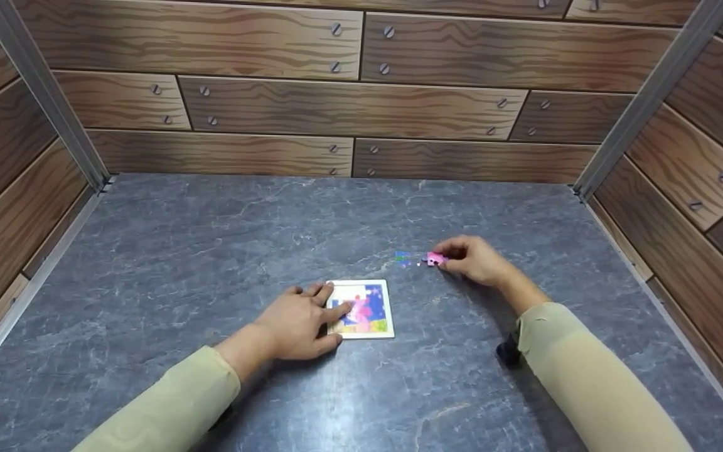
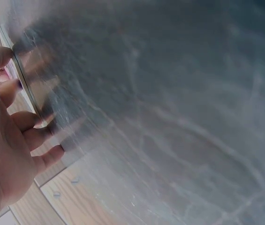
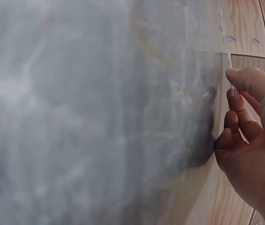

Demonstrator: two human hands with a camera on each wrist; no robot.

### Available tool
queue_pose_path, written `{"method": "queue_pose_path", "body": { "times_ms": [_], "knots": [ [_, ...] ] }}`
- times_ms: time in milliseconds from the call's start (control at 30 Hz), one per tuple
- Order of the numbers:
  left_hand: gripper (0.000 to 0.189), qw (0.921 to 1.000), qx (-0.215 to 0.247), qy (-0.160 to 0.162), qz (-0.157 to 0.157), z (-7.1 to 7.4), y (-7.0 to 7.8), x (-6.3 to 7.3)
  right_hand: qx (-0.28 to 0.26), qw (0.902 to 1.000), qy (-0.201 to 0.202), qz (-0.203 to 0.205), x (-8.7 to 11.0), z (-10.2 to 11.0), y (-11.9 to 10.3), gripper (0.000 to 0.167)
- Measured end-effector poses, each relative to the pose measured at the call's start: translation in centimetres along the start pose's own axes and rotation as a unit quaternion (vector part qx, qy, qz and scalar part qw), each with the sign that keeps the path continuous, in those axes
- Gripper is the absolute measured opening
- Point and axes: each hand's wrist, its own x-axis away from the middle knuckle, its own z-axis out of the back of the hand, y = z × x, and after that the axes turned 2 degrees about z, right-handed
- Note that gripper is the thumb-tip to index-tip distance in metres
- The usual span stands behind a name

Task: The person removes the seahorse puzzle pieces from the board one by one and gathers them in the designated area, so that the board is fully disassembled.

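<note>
A small white-framed jigsaw puzzle lies flat on the table, its picture pink, blue and yellow with a pale patch at the upper left. My left hand rests at its left side, the index finger on the picture and other fingers along the frame's edge. To the upper right, my right hand pinches a pink puzzle piece between thumb and fingers. In the right wrist view that piece appears edge-on, thin and pale, held by the right hand. The left wrist view shows the left hand touching the frame's edge.
Loose blue and green puzzle pieces lie on the table just left of the right hand. The grey marbled tabletop is bounded by wood-patterned walls at the back and both sides.
</note>
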Motion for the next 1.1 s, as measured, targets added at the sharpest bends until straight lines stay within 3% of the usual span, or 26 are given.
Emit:
{"method": "queue_pose_path", "body": {
  "times_ms": [167,767,1000,1100],
  "knots": [
    [0.061,1.0,0.002,0.001,-0.002,-0.1,0.0,0.0,-0.005,0.9997,-0.002,-0.023,0.2,0.0,0.3,0.033],
    [0.061,0.9999,0.006,0.006,-0.007,-0.1,0.0,0.2,-0.002,0.9999,-0.017,-0.002,0.6,-0.2,0.1,0.035],
    [0.061,0.9999,0.009,0.001,-0.006,0.0,0.0,0.1,-0.005,0.9997,-0.023,0.003,1.7,0.3,-3.8,0.034],
    [0.06,0.9999,0.01,-0.002,-0.005,0.1,0.0,0.1,-0.006,0.9997,-0.025,0.0,1.6,0.3,-3.7,0.034]
  ]
}}
